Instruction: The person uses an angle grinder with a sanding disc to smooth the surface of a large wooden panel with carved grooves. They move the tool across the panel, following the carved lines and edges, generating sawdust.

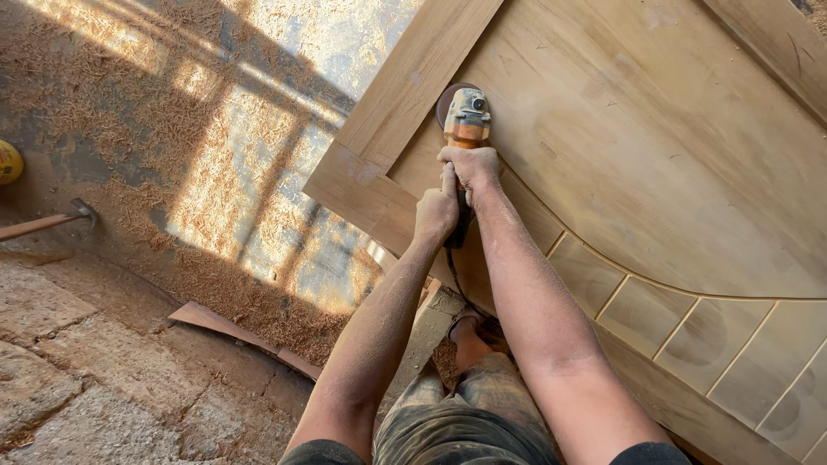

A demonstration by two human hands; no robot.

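Both hands grip an orange angle grinder (466, 120): right hand (470, 165) fingers clamped near its head, left hand (437, 212) fingers clamped on its handle. Its disc rests on the wooden door panel (655, 146), which looks mostly smooth and dusty.

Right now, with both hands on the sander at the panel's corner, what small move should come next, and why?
Probably slide the orange sander along the recessed panel, away from the frame rail. Its disc sits tight in the corner, and both the left hand and right hand grip it firmly.

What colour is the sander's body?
Orange, with a grey head, on the sander; seen in the head view.
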